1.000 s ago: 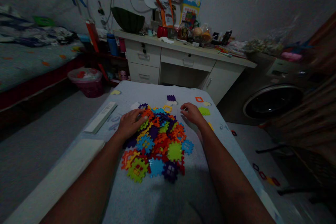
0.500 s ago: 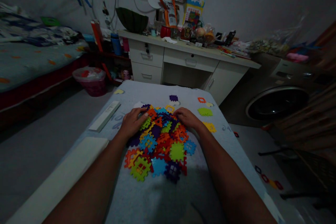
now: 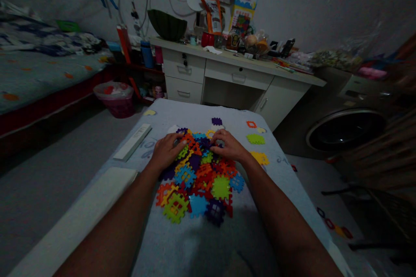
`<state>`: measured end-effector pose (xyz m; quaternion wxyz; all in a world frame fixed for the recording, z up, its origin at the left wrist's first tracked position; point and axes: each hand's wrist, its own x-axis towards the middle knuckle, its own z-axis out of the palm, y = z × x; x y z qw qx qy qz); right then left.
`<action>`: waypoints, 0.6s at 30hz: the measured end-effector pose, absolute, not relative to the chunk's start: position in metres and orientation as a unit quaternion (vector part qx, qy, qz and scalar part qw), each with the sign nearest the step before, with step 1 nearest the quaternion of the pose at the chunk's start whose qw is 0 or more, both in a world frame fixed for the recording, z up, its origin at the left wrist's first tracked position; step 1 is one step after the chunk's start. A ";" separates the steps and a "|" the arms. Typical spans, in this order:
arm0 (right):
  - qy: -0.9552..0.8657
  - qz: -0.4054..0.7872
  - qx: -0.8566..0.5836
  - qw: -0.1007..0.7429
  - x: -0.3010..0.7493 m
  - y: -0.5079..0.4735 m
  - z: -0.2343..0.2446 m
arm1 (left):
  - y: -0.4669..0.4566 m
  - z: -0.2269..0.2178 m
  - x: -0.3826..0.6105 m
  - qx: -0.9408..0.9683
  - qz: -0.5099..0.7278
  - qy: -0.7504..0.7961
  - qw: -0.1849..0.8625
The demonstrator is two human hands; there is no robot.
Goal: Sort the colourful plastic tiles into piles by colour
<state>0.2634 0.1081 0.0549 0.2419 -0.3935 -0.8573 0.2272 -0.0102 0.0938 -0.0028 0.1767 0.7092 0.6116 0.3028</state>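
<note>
On the far left of the grey cloth-covered table lies a long white flat box, well apart from the work; nearer the camera a pale white board runs along the table's left edge. Just right of the box the left hand rests palm down on the left upper flank of the heap of bright plastic interlocking square tiles, fingers spread and lightly curled over orange and green pieces, pressing rather than gripping any single tile. The heap sits mid-table, between both forearms, with red, blue, purple, orange and lime pieces overlapping. To its right the right hand lies flat on the heap's upper right corner, fingers bent over dark blue and purple tiles; whether it pinches one piece I cannot tell. Beyond the hands a loose purple tile lies alone, and further right a small orange tile, a lime green tile and a yellow tile lie scattered, apart from the heap. To my eye the hands are gathering the pile inward, and doing that well calls for even pressure from both sides, palms low against the cloth, so that thin tiles slide together rather than skip out under the fingers or drag the cloth into folds
</note>
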 end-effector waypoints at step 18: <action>-0.783 0.291 -0.442 0.328 0.272 0.121 0.059 | 0.093 -0.001 -0.011 0.690 0.333 0.610 0.204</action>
